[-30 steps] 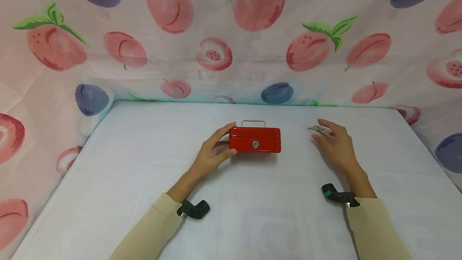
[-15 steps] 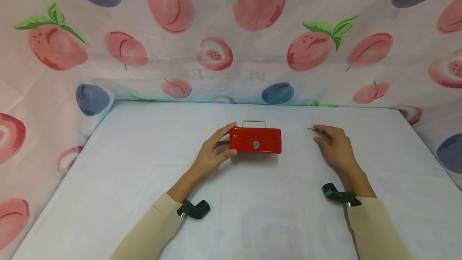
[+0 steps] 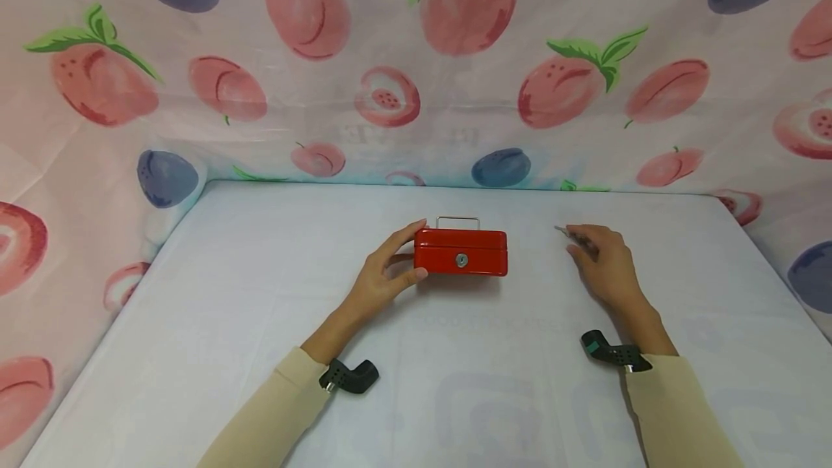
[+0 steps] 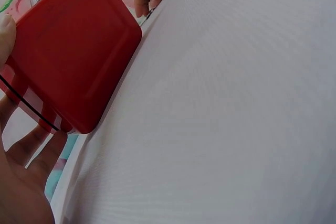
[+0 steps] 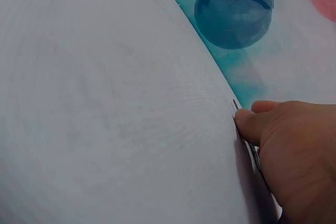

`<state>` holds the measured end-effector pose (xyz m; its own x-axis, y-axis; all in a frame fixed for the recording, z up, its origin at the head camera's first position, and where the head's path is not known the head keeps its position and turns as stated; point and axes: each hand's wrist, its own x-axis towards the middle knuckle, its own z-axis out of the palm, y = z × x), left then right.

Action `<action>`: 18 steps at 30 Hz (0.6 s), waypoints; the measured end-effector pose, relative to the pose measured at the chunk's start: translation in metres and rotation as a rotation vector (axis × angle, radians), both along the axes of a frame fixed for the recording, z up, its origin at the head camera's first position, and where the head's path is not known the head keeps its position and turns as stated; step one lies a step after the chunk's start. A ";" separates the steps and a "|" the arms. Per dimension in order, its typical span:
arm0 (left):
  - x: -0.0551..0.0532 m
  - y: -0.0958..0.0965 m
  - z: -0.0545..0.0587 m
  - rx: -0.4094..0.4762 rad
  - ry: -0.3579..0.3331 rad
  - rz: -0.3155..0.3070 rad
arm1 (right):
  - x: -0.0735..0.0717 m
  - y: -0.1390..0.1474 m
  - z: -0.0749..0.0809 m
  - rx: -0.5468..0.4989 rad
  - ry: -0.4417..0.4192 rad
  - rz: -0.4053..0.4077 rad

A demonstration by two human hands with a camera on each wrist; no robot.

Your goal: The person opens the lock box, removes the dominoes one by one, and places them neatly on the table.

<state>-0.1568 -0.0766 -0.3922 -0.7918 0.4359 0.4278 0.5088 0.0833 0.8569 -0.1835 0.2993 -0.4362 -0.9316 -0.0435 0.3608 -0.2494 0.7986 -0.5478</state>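
Item: keys (image 3: pixel 562 230), right of the red box (image 3: pixel 438 260) on the desk (image 3: pixel 494 360); newly pinched in my right grip (image 3: pixel 606 263), so, I judged, secured. My left grip (image 3: pixel 382 274) held the box's left end.

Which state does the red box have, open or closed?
Closed. In the head view, the lid sits on the body with no gap showing. Whether it is locked, I cannot tell.

left grip (image 3: pixel 380 276): spread, curved | right grip (image 3: pixel 609 266): curled, pinching
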 end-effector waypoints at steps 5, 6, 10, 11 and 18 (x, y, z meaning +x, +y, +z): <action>-0.001 0.000 -0.001 0.002 0.000 0.002 | 0.000 0.000 0.000 -0.005 0.007 -0.034; -0.001 0.000 -0.001 0.000 -0.001 0.003 | 0.000 -0.001 0.001 -0.007 0.007 -0.044; 0.000 0.000 0.000 -0.003 -0.004 0.006 | 0.000 -0.002 0.002 -0.021 0.003 -0.088; 0.000 0.000 0.000 -0.002 -0.005 0.006 | 0.000 -0.003 0.002 -0.024 0.000 -0.101; -0.002 0.000 -0.004 -0.009 -0.016 0.023 | 0.000 -0.006 0.004 -0.006 -0.046 -0.170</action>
<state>-0.1589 -0.0769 -0.3963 -0.8084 0.4211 0.4113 0.4932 0.1031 0.8638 -0.1837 0.2933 -0.4319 -0.9408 0.1182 0.3177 -0.0857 0.8238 -0.5604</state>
